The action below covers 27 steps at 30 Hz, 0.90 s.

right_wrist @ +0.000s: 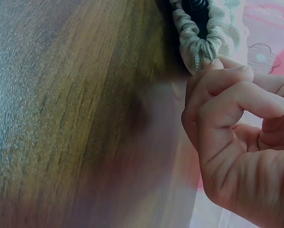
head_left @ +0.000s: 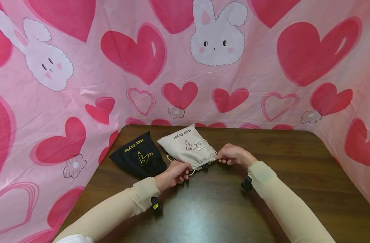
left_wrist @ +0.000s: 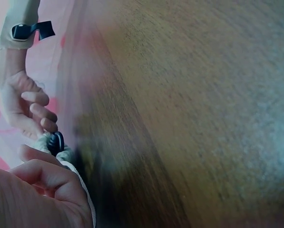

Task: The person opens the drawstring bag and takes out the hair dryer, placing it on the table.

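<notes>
A cream drawstring bag point(head_left: 180, 148), printed "Hair Dryer" with a small drawing, lies on the table with its gathered mouth toward me. My left hand point(head_left: 174, 173) pinches the left corner of that mouth, fingers curled. At the opposite corner my right hand point(head_left: 233, 154) pinches the bunched cloth between thumb and fingertips. Between the hands the mouth gapes a little, and a black ribbed part point(right_wrist: 197, 8) shows inside it; the rest of that thing is hidden. A white drawstring point(head_left: 206, 143) loops over the bag's front, and another cord hangs by the left hand.
A black pouch point(head_left: 152, 152) with yellow "Hair Dryer" print lies left of the cream bag, partly behind the left hand. Both stand on a dark wooden table point(head_left: 279, 158). A pink curtain point(head_left: 178, 67) with hearts and rabbits hangs behind and at both sides.
</notes>
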### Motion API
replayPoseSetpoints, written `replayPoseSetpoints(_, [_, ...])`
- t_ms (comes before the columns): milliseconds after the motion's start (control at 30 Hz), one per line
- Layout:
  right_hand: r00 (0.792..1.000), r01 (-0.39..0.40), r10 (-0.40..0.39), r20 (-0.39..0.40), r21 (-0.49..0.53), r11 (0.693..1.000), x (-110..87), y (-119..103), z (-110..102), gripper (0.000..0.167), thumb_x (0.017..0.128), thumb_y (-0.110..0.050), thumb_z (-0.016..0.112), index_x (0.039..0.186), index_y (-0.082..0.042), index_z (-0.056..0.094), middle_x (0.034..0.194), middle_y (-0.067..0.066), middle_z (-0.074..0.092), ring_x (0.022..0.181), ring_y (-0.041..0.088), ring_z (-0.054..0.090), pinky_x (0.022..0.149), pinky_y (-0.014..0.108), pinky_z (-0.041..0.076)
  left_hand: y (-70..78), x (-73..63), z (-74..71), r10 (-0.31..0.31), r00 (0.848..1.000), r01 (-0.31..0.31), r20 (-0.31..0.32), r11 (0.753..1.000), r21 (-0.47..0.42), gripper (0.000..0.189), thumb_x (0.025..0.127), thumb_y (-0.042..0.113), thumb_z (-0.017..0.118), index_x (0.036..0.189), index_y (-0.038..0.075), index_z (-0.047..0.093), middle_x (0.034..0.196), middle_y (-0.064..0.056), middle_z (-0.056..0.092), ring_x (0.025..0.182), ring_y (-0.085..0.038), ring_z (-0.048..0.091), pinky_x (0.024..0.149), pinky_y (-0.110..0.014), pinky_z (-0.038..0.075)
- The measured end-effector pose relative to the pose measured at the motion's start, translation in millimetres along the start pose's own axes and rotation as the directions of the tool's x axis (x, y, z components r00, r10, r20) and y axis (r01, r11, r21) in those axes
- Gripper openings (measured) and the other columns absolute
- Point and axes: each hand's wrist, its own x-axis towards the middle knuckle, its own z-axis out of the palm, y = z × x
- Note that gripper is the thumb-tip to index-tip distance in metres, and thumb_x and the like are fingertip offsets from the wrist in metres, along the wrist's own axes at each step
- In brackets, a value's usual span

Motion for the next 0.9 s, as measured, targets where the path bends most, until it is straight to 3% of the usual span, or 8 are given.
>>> replayPoseSetpoints(900, [1.0,0.02,-0.02,-0.001,0.008,1.0,-2.3,1.1,-3.7,0.022,0.104,-0.011,0.064,0.093,0.008,0.067,0.069,0.003,0.057,0.057,0.007,0.046,0.048,0.016,0.035,-0.7,-1.9,-6.8,-0.009,1.0,0.009,0.01,1.0,0.006,0.016,0.09,0.007,0.068,0.076,0.009,0.061,0.061,0.003,0.052,0.05,-0.007,0.051,0.042,-0.017,0.035])
